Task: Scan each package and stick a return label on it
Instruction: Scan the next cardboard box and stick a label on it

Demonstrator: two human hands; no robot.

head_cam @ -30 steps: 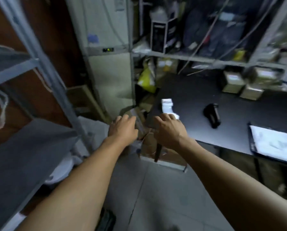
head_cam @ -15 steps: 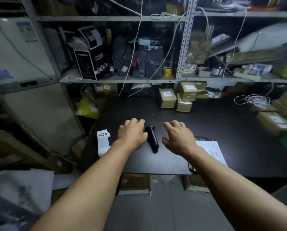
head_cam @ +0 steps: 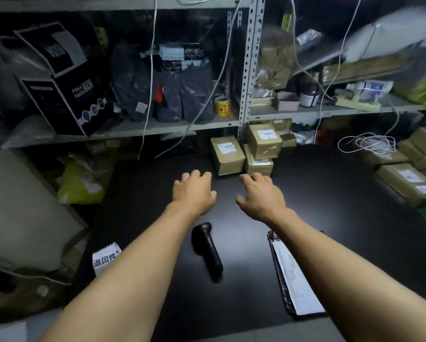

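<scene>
Reaching over the matte black table [head_cam: 330, 206], both hands are empty, fingers loosely spread.

Left of the scanner [head_cam: 207, 248], a white strip of return labels [head_cam: 105, 257] printed with black characters lies at the table's edge. The left hand [head_cam: 194, 191] hovers just beyond the scanner, a dark, smooth, club-shaped handset lying flat, fingers relaxed, gripping nothing. The right hand [head_cam: 260, 196] is likewise slack and holds nothing. Beyond the scanner, just past both hands' fingertips, sit taped brown cardboard packages [head_cam: 246, 150] with white labels. Right of the scanner lies a clipboard [head_cam: 293, 277] with paper.
</scene>
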